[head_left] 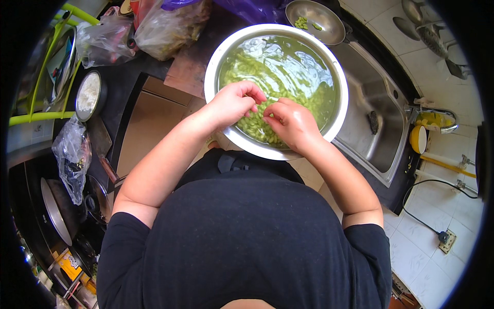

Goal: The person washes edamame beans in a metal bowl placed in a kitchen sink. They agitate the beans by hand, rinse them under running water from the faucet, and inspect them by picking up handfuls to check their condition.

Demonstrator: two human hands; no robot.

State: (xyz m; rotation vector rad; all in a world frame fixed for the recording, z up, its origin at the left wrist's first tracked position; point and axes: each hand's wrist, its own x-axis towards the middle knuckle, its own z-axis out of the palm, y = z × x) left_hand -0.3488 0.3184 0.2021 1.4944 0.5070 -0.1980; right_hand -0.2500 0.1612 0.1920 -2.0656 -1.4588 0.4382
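Note:
A wide metal basin of cloudy greenish water stands in front of me, many shelled green beans lying under the surface. Over its near half, my left hand is curled with thumb and fingertips drawn together. My right hand faces it just above the water, thumb and fingers pinched. The fingertips of both hands are close to each other. A small pale bit shows between them, too small to name. Past the basin, a shallow metal dish has several green beans at its left side.
Right of the basin is a steel sink with a faucet and a yellow bowl. Plastic bags sit at the back left. A bowl of white grains, a cleaver and a pan are at the left.

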